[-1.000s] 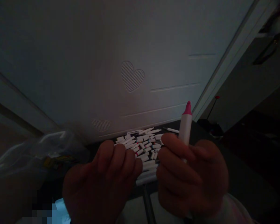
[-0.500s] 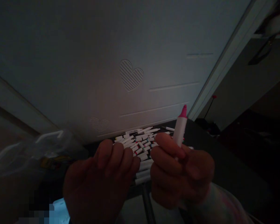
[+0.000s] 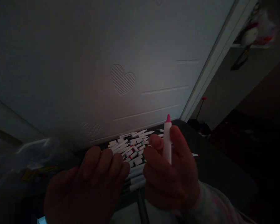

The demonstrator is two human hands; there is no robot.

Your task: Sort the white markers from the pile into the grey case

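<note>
A white marker (image 3: 167, 140) with a pink tapered end stands almost upright in my right hand (image 3: 172, 183). The fingers wrap its lower part, and the thumb lies along its right side. My left hand (image 3: 91, 183) is to the left, back toward me, with its fingers curled inward; whatever it may hold is hidden. Behind and between the hands lies a pile of white markers (image 3: 136, 172), several with coloured bands, on a dark tabletop (image 3: 219, 174). Both hands cover part of the pile.
Behind the table rises a pale door (image 3: 60, 77) with embossed hearts. A clear plastic bag (image 3: 35, 149) is at the left. Another marker (image 3: 195, 154) lies right of my right hand. Farther right, things (image 3: 249, 37) hang by the door frame. The room is dim.
My right hand has turned, bringing the pink-ended marker more upright and lower left in view, with the thumb now raised beside it. My left hand stays curled. The whole view has shifted slightly.
</note>
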